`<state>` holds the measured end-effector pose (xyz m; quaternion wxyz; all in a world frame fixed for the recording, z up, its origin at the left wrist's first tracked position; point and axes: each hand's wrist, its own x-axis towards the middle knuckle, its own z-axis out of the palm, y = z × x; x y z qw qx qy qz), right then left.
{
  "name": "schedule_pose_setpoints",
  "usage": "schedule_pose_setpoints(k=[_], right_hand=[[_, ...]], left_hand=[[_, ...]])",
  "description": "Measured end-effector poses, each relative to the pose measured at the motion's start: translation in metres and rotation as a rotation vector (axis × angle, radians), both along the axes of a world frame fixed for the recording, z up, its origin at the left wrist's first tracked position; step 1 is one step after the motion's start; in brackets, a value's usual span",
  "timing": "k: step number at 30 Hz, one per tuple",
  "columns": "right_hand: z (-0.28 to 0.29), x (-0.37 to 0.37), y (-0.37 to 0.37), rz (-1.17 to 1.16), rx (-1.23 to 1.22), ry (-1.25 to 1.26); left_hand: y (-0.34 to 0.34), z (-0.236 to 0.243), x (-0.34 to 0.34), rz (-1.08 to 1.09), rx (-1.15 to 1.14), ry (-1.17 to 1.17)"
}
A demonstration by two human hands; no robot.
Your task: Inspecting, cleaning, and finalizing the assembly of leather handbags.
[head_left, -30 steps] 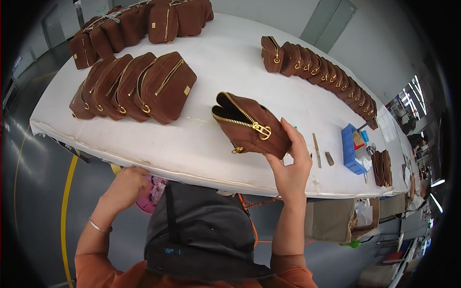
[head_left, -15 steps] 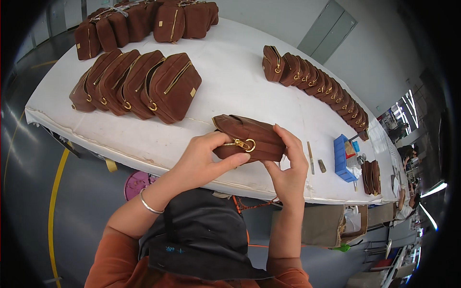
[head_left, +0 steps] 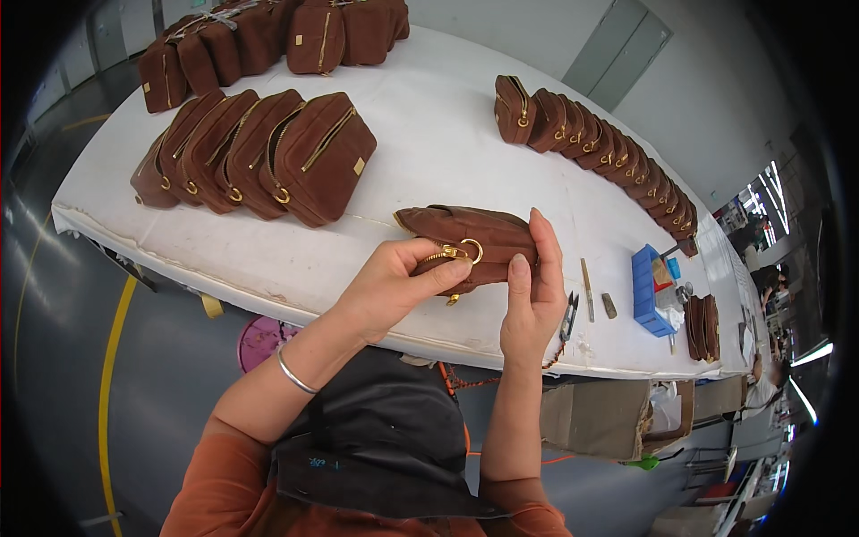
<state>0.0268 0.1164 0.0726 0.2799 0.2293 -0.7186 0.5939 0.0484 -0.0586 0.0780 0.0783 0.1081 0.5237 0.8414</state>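
Note:
A small brown bag [head_left: 501, 234] with a gold zipper and a gold D-ring [head_left: 472, 251] is held over the table's front edge. My left hand [head_left: 398, 279] has its thumb and forefinger closed on the gold zipper pull [head_left: 455, 252] at the bag's left end. My right hand [head_left: 534, 295] grips the other end, fingers behind and thumb pressed on the near side. A second gold piece of hardware [head_left: 454, 299] hangs below the bag. The bag's far side is hidden.
Brown bags [head_left: 322, 157] stand in a row at left, with more behind; another row [head_left: 617, 157] curves along the right. Right of my hands lie thread snips [head_left: 569, 318], a thin stick [head_left: 587, 288], a small dark block [head_left: 609, 305] and a blue bin [head_left: 644, 291].
My left thumb and forefinger have come together at the zipper pull. My right thumb has moved up onto the bag's near side. The snips, hidden before, now show beside my right hand.

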Motion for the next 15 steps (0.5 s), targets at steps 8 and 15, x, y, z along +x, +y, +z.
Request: schedule_pose_setpoints(k=[8, 15], right_hand=[[-0.001, 0.005, 0.006, -0.016, 0.017, -0.014], [0.003, 0.012, 0.009, 0.032, -0.083, -0.072]], left_hand=[[0.006, -0.006, 0.0, -0.087, 0.095, -0.046], [0.008, -0.011, 0.001, -0.137, -0.008, 0.013]])
